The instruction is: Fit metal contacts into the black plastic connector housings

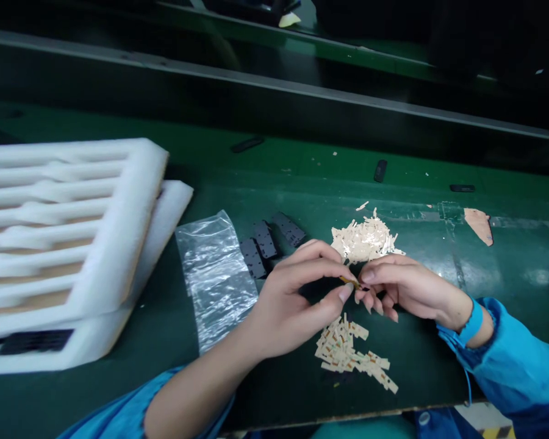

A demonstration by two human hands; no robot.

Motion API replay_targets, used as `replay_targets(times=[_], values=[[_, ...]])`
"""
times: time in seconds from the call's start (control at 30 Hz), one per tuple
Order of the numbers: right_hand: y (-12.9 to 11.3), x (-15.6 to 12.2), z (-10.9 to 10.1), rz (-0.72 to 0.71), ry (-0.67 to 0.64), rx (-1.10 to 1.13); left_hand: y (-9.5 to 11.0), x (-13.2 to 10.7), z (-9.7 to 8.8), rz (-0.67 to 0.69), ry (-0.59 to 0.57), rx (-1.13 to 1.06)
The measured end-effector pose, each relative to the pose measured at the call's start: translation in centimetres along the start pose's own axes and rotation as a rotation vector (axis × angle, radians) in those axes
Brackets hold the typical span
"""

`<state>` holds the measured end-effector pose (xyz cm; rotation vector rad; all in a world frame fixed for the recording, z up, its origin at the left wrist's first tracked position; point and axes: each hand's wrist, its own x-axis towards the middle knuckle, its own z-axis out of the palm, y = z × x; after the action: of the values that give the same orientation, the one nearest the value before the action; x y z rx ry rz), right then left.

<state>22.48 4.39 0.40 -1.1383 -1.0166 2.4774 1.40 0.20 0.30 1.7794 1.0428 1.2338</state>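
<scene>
My left hand (pixel 297 292) and my right hand (pixel 402 286) meet over the green bench, and both pinch one small tan-and-orange strip (pixel 350 281) between their fingertips. Just beyond the fingers lies a heap of pale peeled backing scraps (pixel 363 239). Under the hands, nearer the bench edge, sits a pile of small tan strips with orange marks (pixel 348 350). Three dark flat parts (pixel 268 241) lie in a row to the left of my left hand. Both arms wear blue sleeves, and a blue band circles the right wrist.
A crumpled clear plastic bag (pixel 215 274) lies left of the dark parts. Two stacked white foam trays (pixel 68 244) with long slots fill the left side. Small dark pieces (pixel 380 170) dot the far bench near a metal rail (pixel 274 85). A torn tan patch (pixel 479 224) is stuck at right.
</scene>
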Motion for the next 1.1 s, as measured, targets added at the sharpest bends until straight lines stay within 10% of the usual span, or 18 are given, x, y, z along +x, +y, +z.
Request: replay_targets(times=[0.4, 0.8, 1.1], values=[[1.0, -0.1, 0.9, -0.392, 0.396, -0.073, -1.0, -0.2, 1.0, -0.248, 0.093, -0.126], [1.0, -0.4, 1.7, -0.491, 0.413, -0.32, -0.6, -0.1, 1.2, -0.312, 0.19, -0.102], [0.7, -0.9, 1.8, -0.568, 0.497, -0.403, 0.2, -0.2, 1.3, -0.248, 0.057, 0.049]])
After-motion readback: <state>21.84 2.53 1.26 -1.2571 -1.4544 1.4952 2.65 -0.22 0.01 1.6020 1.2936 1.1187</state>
